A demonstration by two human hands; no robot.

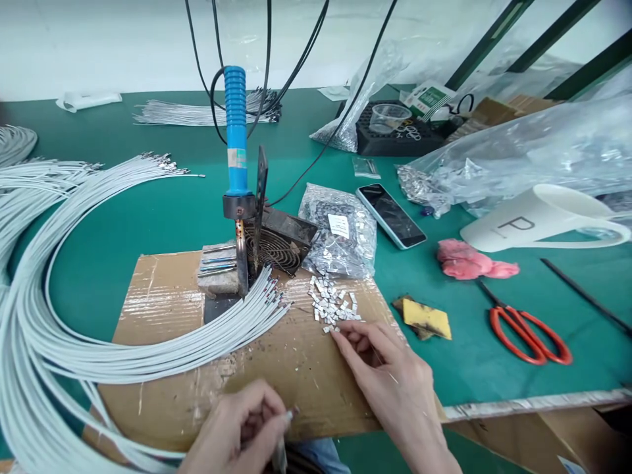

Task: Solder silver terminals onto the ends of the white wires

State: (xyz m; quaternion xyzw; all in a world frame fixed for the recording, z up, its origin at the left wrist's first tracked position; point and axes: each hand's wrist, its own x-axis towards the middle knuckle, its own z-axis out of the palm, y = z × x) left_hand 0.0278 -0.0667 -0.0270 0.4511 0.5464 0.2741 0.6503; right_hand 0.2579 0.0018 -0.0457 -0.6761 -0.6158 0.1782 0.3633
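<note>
My left hand [241, 428] is closed in a pinch near the cardboard's front edge, holding what looks like a white cable [280, 454] whose short end pokes out past the thumb. Over the right part of the cardboard, my right hand [390, 375] has its thumb and forefinger together on a small white piece [336, 329] at the near edge of a pile of small white pieces [328, 303]. A thick bundle of white cables [197, 352] curves across the cardboard [296, 388], its dark-tipped ends under an upright blue-handled soldering iron [236, 131].
A small fan [276, 247] and a bag of parts [338, 227] stand behind the pile. Rightward lie a phone [392, 216], a yellow sponge [427, 317], red-handled scissors [523, 332], pink cloth [469, 260] and a tipped white mug [538, 217]. Black cords [340, 118] hang overhead.
</note>
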